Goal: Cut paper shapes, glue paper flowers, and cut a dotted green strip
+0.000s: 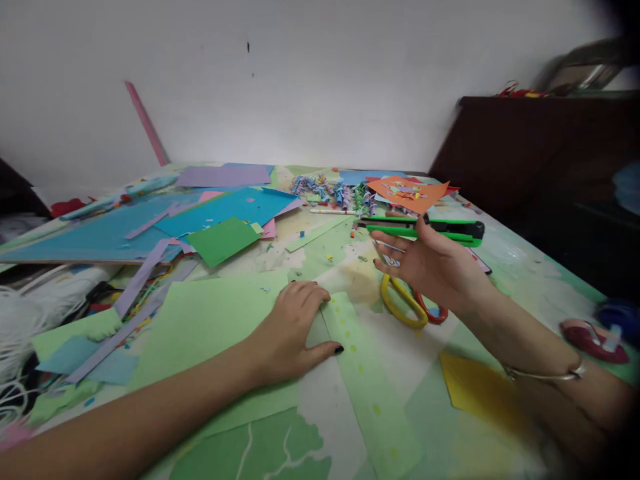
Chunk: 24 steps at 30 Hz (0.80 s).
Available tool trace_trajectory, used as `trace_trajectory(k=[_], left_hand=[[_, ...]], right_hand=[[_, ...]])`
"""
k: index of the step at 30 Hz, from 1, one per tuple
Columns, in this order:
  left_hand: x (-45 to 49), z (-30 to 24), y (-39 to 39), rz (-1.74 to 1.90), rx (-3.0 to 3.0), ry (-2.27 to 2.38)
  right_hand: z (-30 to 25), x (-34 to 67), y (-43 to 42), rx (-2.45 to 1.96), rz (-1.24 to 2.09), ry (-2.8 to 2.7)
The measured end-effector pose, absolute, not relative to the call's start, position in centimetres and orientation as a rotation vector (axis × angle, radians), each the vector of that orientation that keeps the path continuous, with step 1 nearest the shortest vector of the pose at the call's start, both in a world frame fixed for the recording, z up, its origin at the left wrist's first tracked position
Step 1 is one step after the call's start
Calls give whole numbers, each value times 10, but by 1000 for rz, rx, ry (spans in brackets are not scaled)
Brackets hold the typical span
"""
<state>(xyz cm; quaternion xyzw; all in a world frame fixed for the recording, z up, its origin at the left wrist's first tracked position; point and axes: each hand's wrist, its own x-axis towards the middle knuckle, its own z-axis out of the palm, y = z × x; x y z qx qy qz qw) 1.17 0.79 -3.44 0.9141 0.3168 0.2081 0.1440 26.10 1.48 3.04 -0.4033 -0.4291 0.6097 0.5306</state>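
My left hand [295, 333] lies palm down on a light green sheet of paper [200, 327], its fingers spread near the sheet's right edge. Just right of it is a light green strip [367, 387] with yellowish-green dots. A green and black utility knife [450, 231] is in my right hand [430, 267], between thumb and fingers, above the table; the other fingers stretch out loosely. Below this hand lie scissors with yellow and red handles [405, 303], their blades partly hidden by it. A yellow paper piece [475, 390] lies under my right forearm.
Blue [240, 210], darker green [225, 241] and purple sheets [225, 175] lie at the back left. Curled paper bits [343, 193] and orange paper [407, 192] sit near the wall. White cord [25, 313] is piled at left; a maroon tape dispenser [593, 340] stands right.
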Motion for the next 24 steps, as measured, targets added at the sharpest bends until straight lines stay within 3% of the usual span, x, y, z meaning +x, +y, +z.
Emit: trace_trajectory(k=[10, 16, 21, 24], left_hand=[[10, -36, 7, 644, 2829, 817], [10, -36, -1, 572, 3028, 766], [11, -36, -4, 615, 3121, 746], [13, -36, -7, 660, 3227, 707]], right_hand=[[9, 196, -3, -858, 1155, -678], [-21, 220, 8, -935, 1124, -934], [-2, 241, 13, -981, 1094, -1140], [11, 238, 14, -944, 1300, -1218]])
